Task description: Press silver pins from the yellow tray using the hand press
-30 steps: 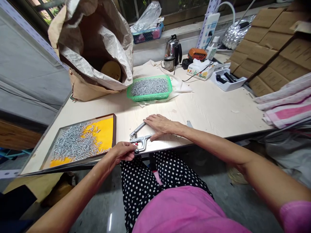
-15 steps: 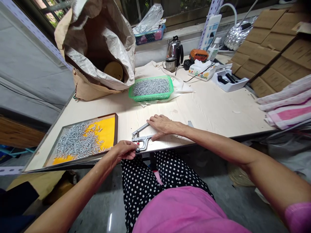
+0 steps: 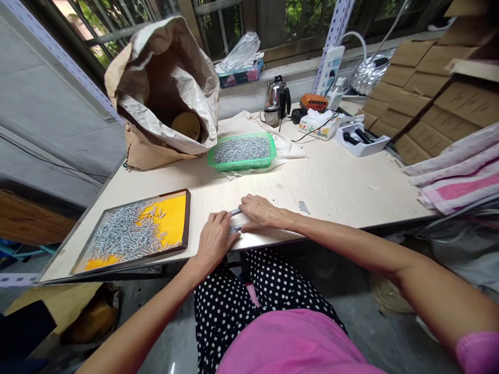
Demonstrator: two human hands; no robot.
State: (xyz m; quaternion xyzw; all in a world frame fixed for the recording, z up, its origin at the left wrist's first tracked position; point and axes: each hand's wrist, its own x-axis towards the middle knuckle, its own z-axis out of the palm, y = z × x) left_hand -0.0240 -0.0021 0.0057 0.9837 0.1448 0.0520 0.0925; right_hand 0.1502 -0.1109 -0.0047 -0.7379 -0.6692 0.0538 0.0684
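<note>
The grey hand-press pliers (image 3: 236, 212) lie at the table's front edge, between my two hands. My left hand (image 3: 213, 235) is laid over their head end, fingers wrapped down on it, so the spring and jaws are hidden. Around the handle end is my right hand (image 3: 260, 212), thumb on the near handle and fingers on the far one. To the left, a shallow brown-rimmed tray (image 3: 187, 221) with a yellow bottom holds a heap of small silver metal pins (image 3: 128, 234). Whether a pin sits in the pliers cannot be seen.
A green basket (image 3: 242, 165) full of similar metal pieces stands farther back. Behind it are a large open sack (image 3: 156, 150), a metal kettle (image 3: 276, 93) and a tissue box (image 3: 317, 124). Cardboard (image 3: 413, 98) and a striped cloth (image 3: 460, 176) border the right side.
My left hand has moved from pinching at the pliers' jaw to lying over their head. My right hand stays on the handles. The camera view has tilted up slightly.
</note>
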